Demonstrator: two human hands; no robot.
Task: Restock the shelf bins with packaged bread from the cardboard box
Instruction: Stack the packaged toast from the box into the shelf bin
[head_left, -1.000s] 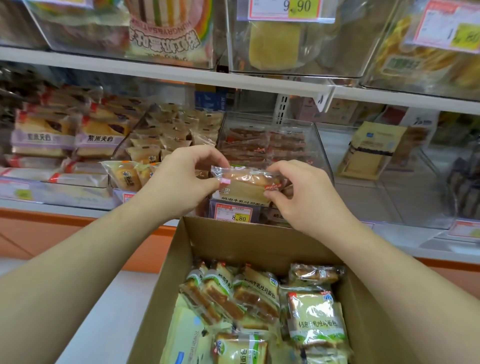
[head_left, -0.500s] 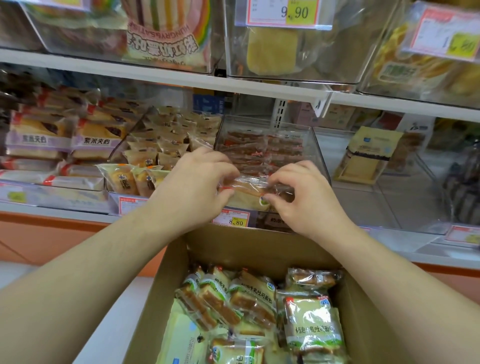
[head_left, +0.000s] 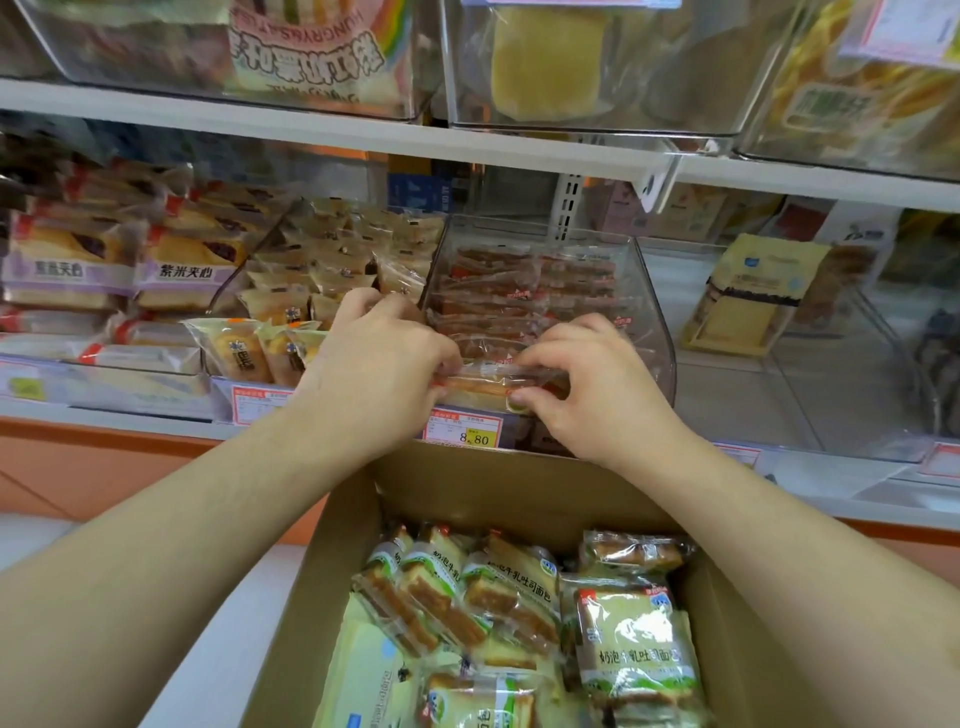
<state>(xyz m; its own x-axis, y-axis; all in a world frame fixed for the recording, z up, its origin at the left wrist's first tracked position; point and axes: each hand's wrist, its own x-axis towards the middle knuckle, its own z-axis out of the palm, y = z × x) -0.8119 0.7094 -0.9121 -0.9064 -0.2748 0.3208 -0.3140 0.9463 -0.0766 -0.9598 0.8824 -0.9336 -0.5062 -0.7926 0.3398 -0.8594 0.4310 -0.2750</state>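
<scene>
I saw both hands pinching one clear-wrapped bread packet (head_left: 485, 383) at the clear plastic bin's (head_left: 655, 332) front lip: left hand (head_left: 376, 374), right hand (head_left: 597, 387); brown cardboard box (head_left: 524, 486) below.

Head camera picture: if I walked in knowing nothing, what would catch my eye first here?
Probably the two hands, left hand and right hand, pinching one clear-wrapped bread packet by its ends at the front of a transparent shelf bin in the middle. Next, the open cardboard box just below them, holding more green-labelled bread packs.
</scene>
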